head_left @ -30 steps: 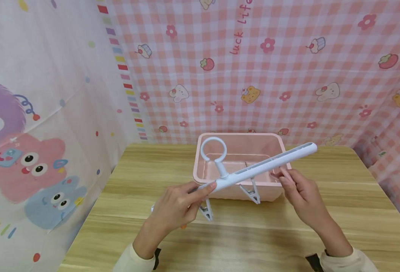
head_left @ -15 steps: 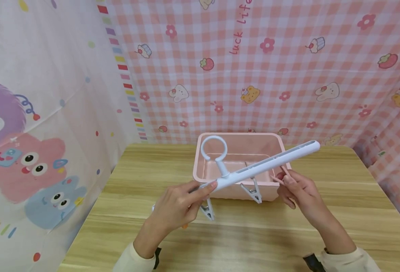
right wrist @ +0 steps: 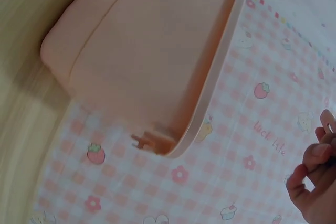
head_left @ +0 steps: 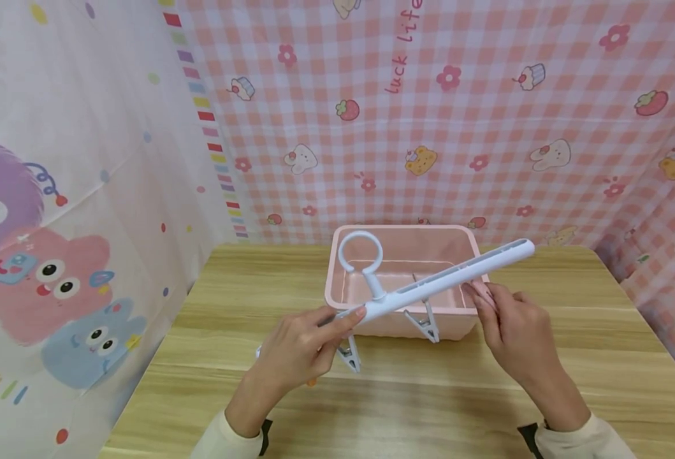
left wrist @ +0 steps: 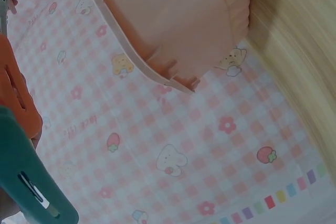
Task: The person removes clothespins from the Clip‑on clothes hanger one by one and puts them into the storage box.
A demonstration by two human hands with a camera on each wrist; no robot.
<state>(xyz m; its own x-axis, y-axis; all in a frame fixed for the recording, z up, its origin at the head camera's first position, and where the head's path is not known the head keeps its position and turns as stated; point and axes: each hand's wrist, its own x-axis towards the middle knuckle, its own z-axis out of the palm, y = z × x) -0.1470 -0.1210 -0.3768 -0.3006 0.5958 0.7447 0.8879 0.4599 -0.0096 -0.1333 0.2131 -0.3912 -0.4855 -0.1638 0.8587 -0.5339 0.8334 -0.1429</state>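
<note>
In the head view my left hand (head_left: 299, 347) grips a light blue clip hanger (head_left: 446, 278) near its middle, with the ring hook pointing up and the bar slanting up to the right. Grey-blue clips (head_left: 426, 327) hang below the bar. An orange clip (left wrist: 18, 95) and a green clip (left wrist: 37, 174) show large in the left wrist view, beside the mostly hidden left hand. My right hand (head_left: 521, 335) pinches a small pink clip (head_left: 483, 293) just under the bar's right half. The right wrist view has that hand (right wrist: 317, 179) at its edge; whether the pink clip touches the bar I cannot tell.
A pink plastic basin (head_left: 406, 229) stands on the wooden table (head_left: 245, 274) behind the hanger, its inside partly hidden by the bar. A checked pink cloth (head_left: 394, 127) hangs behind the table, and a white printed cloth (head_left: 113, 191) hangs on the left.
My right hand has turned the pink clip, whose two legs stood apart half a second ago; now it shows narrower beneath the bar. The left hand and the hanger have barely moved.
</note>
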